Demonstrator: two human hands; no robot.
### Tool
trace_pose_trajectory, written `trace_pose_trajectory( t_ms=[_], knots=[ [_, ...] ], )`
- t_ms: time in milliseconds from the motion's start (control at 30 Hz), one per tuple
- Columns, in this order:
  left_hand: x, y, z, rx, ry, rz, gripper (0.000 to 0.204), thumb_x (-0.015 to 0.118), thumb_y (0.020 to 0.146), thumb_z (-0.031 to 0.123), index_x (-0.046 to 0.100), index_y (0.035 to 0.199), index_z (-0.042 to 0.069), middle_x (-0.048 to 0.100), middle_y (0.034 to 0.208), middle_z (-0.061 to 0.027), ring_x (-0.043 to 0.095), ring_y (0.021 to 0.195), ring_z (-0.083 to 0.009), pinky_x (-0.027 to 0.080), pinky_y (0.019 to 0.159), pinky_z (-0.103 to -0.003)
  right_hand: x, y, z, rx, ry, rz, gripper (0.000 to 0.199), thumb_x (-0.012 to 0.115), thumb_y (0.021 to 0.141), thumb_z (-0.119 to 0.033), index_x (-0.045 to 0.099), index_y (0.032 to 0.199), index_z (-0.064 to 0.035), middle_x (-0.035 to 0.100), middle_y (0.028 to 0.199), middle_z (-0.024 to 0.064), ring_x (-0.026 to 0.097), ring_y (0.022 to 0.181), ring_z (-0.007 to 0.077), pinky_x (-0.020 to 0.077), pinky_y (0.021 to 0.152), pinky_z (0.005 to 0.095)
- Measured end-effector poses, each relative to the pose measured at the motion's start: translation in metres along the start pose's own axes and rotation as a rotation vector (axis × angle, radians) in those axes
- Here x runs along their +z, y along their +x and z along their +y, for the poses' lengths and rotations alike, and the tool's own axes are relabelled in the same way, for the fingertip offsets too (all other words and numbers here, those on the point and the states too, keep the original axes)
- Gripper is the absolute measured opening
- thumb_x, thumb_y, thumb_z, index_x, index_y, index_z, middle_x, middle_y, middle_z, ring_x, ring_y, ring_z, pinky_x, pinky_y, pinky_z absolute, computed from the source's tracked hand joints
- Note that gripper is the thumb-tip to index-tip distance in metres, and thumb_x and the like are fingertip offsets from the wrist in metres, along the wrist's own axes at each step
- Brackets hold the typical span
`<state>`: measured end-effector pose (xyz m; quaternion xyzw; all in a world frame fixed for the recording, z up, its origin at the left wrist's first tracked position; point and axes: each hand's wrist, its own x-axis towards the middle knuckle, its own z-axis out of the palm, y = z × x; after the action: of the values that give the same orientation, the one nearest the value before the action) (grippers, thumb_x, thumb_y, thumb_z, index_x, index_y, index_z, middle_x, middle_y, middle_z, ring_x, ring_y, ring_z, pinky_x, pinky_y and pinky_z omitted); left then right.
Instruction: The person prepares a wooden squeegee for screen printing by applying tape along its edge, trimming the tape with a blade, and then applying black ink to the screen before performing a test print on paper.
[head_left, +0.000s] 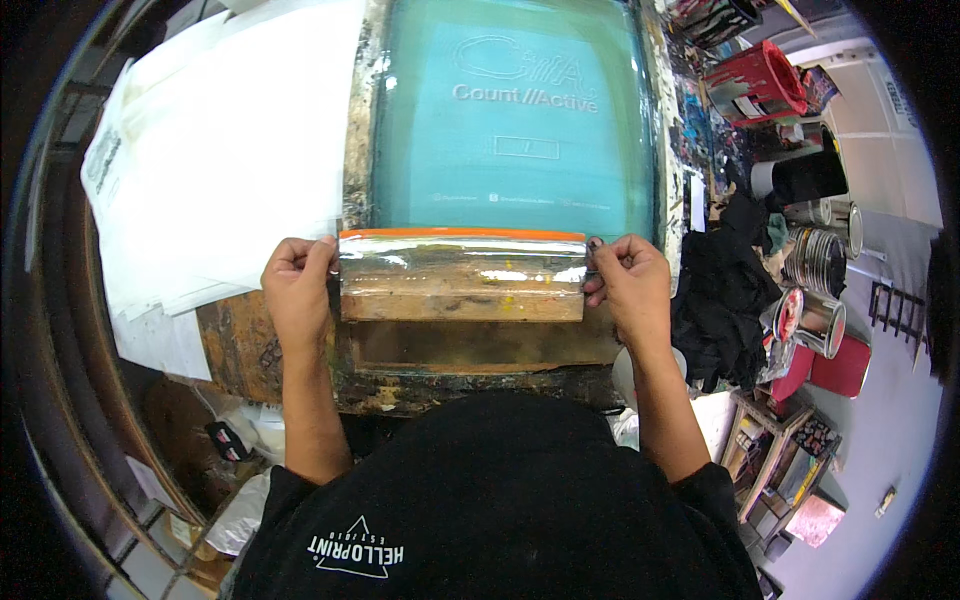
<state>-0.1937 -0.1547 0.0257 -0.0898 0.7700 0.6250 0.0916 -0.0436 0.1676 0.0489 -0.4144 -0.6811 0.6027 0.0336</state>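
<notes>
A wide screen-printing squeegee [462,285] lies crosswise in front of me, its orange blade [460,234] along the far side. Its wooden body is glossy, as if covered with clear film or tape, and carries a few paint specks. At the left end my left hand [300,275] is closed, thumb against fingertips. My right hand [632,278] pinches the right end, with dark stains on a fingertip. Just beyond the blade is a printing screen [520,150] with a turquoise mesh, a green border and pale stencilled lettering.
White paper sheets [230,150] are spread at the left on a stained wooden table [245,340]. To the right lie a black cloth [725,290], a red-smeared paint can [755,85] and several other cans. A wooden shelf unit [775,450] stands at the lower right.
</notes>
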Motion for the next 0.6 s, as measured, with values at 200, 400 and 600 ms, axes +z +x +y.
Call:
trace_pose_trajectory(
  t_ms=[200, 400, 600],
  knots=[
    [0.0009, -0.0028, 0.0041, 0.046, -0.030, 0.003, 0.018, 0.072, 0.092, 0.010, 0.063, 0.081, -0.001, 0.064, 0.073, -0.0036, 0.056, 0.067, -0.0078, 0.044, 0.063, -0.024, 0.0036, -0.0045, 0.0025, -0.018, -0.020, 0.029, 0.025, 0.070, 0.098, -0.018, 0.058, 0.082, -0.0026, 0.064, 0.072, 0.0053, 0.062, 0.054, 0.0098, 0.0489, 0.045, 0.0227],
    [0.0020, -0.0016, 0.0009, 0.047, -0.017, -0.008, 0.019, 0.073, 0.092, 0.010, 0.062, 0.081, -0.001, 0.064, 0.073, -0.0046, 0.056, 0.066, -0.0079, 0.043, 0.061, -0.024, 0.0000, -0.0054, 0.0039, -0.056, -0.079, 0.053, 0.025, 0.071, 0.097, -0.019, 0.059, 0.083, -0.0019, 0.066, 0.072, 0.0066, 0.062, 0.053, 0.0100, 0.0472, 0.043, 0.0234],
    [0.0007, -0.0006, -0.0052, 0.044, -0.034, -0.004, 0.019, 0.072, 0.093, 0.011, 0.062, 0.081, 0.000, 0.064, 0.073, -0.0037, 0.055, 0.065, -0.0073, 0.042, 0.060, -0.023, 0.0013, -0.0090, 0.0038, -0.069, -0.021, 0.060, 0.026, 0.069, 0.097, -0.020, 0.060, 0.086, 0.0013, 0.065, 0.068, 0.0074, 0.065, 0.053, 0.0118, 0.0488, 0.043, 0.0263]
  ],
)
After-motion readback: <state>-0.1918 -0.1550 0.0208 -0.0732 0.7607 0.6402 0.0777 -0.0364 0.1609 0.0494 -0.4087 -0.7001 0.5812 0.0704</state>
